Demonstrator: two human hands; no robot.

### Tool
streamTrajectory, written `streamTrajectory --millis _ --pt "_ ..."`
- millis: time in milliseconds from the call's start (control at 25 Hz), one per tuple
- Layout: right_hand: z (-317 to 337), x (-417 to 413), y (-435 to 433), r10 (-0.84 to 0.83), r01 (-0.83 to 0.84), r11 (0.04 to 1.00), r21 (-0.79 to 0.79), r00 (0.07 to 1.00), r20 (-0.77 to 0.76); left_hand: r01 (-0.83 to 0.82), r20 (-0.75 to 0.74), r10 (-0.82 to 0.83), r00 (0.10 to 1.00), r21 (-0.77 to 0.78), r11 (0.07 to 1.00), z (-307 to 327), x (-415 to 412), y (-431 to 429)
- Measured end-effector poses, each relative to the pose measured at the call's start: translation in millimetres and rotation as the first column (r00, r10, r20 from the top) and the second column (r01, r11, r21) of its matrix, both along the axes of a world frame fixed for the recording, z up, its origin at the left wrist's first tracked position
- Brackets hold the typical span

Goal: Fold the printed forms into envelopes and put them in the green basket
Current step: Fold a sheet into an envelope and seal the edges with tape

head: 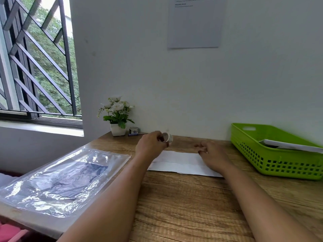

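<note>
Bright green basket (272, 165), square-hole grid, at three o'clock; white folded form (181, 163) at centre on the brown wood-grain table (183, 206); white flowers (117, 106) at eleven.

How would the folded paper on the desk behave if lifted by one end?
The folded paper looks thin and flat, so it would probably sag, and its loose flap may open. On the wooden desk it likely slides easily; the right hand rests on it.
</note>
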State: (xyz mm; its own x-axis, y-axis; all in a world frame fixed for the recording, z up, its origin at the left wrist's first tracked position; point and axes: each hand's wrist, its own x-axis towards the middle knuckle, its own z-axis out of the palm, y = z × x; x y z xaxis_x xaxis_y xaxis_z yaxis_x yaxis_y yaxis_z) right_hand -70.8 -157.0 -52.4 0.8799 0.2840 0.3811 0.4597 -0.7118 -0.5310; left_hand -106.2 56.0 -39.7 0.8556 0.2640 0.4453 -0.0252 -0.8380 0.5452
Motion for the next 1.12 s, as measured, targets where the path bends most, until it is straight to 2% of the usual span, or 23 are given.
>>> streamTrajectory --millis 80,200,320,520,680,800,920,1120 --pt "7.6 -8.3 2.3 0.071 -0.062 0.971 0.231 0.997 -0.030 0.144 0.028 -0.144 0.989 0.005 0.990 4.8 -2.4 -17.7" --pt "12.8 -14.1 2.8 0.148 -0.059 0.850 0.523 0.981 -0.129 0.328 0.045 -0.327 0.944 -0.013 0.945 4.9 -6.0 -41.0" --pt "14.6 -13.9 1.6 0.168 -0.032 0.820 0.572 0.968 -0.188 0.406 0.062 -0.406 0.912 0.025 0.914 1.9 -5.0 -45.3" --pt "15.4 -13.0 0.9 0.169 -0.077 0.835 0.545 0.978 -0.122 0.417 0.041 -0.420 0.907 0.053 0.907 0.3 -5.7 -45.6" --pt "12.5 -5.8 -0.7 0.079 -0.019 0.820 0.572 0.994 -0.080 0.389 0.039 -0.392 0.919 0.065 0.919 -1.9 -3.4 -44.5" --pt "13.6 -1.8 -3.6 0.036 0.038 0.746 0.665 0.995 -0.098 0.335 0.010 -0.338 0.941 0.095 0.937 -2.5 -2.6 -38.7" --pt "14.3 -2.9 -6.9 0.092 0.038 0.674 0.738 0.987 -0.135 0.144 -0.004 -0.145 0.989 0.134 0.980 -0.7 -2.6 -26.3" --pt "14.7 -8.3 -7.1 0.163 -0.014 0.679 0.734 0.978 -0.132 -0.152 -0.063 0.157 0.985 0.089 0.984 -13.4 7.2 15.3"
